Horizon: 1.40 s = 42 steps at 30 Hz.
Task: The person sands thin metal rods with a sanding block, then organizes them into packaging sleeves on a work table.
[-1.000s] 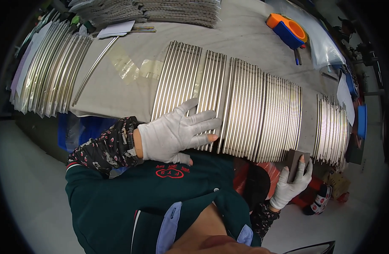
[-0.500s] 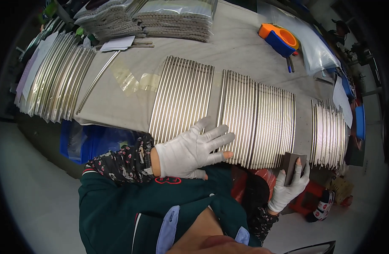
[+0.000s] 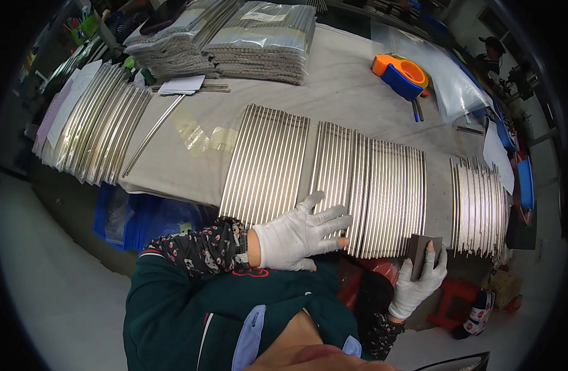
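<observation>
My left hand (image 3: 301,236), in a white glove with bare fingertips, lies over the near ends of the middle metal rods (image 3: 332,170) with its fingers spread. A narrow strip of rods (image 3: 359,185) stands slightly apart from that group, beside a wider row of rods (image 3: 396,195) to its right. In my gloved right hand (image 3: 417,289) is a dark brown block (image 3: 422,247), held upright by the near right corner of the wider row. Whether the block touches the rods I cannot tell. Another row of rods (image 3: 264,167) lies to the left.
A looser bunch of thin rods (image 3: 479,207) lies at the right. Bagged rods (image 3: 92,123) stand far left, with stacked plastic packs (image 3: 259,59) behind. An orange and blue tape dispenser (image 3: 401,74) sits at the back right. Blue bins (image 3: 151,216) are below the table edge.
My left hand has moved slightly right. A strip of rods has split from the middle group toward the right row. The block stays in my right hand, and the whole view has shifted a little.
</observation>
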Motion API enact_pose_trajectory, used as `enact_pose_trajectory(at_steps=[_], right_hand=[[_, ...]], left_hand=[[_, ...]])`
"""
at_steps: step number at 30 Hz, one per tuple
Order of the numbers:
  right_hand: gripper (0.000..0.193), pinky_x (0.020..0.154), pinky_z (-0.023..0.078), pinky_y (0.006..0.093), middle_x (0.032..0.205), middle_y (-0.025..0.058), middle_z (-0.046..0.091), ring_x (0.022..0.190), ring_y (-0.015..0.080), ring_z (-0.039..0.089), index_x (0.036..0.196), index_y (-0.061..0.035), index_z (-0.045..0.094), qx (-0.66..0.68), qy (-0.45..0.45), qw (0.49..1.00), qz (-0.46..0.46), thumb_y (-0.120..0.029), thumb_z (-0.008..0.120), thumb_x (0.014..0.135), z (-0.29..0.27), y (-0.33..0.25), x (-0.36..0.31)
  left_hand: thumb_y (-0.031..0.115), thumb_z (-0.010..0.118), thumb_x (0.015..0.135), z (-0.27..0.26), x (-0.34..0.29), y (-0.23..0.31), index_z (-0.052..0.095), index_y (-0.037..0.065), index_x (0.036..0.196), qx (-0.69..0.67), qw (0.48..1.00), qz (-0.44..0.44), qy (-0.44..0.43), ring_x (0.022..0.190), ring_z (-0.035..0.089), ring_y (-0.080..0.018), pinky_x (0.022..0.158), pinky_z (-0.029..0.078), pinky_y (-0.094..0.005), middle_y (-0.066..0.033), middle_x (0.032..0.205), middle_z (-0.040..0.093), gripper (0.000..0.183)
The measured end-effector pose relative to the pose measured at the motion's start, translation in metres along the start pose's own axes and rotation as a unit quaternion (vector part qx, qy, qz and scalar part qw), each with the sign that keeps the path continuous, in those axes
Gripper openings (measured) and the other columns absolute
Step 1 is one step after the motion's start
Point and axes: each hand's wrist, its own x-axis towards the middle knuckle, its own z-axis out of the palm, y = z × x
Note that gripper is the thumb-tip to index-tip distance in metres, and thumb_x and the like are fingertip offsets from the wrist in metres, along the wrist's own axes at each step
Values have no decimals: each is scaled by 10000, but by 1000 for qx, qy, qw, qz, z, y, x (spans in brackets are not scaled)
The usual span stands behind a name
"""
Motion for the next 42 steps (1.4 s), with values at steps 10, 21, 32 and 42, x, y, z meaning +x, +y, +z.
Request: enact_pose_trajectory(at_steps=[10,21,32,42], right_hand=[[563,942,429,470,1297,249,509,1090,395,528,1274,-128,610,-19,26,999,-20,-258,696,734,26,15,39],[725,1037,372,530,1416,276,386,1306,441,388,1270,-69,609,-248,-78,965,23,-657,529,853,77,76,97],[890,1160,118,542,1529,289,217,1437,437,183,1515,-115,268,82,-307,918,-237,-648,507,844,58,-58,50],[910,1169,126,525,1497,297,268,1415,455,225,1524,-111,234,148,-313,900,-264,-712,391,860,66,-96,49]], left_hand=[[484,743,709,2,-26,-5,379,171,1399,32,998,-59,-19,1397,313,-340,1128,141,-625,-166,1520,299,840],[487,758,667,-9,-42,-1,370,137,1394,25,996,-81,-22,1375,339,-350,1120,196,-612,-174,1495,330,895],[649,383,914,-20,-79,-49,262,166,1519,76,969,-194,135,1365,357,-401,1125,169,-598,-209,1485,354,784],[699,330,914,-3,-98,-71,345,94,1481,-73,897,-316,301,1382,340,-408,1142,237,-502,-208,1469,394,828]])
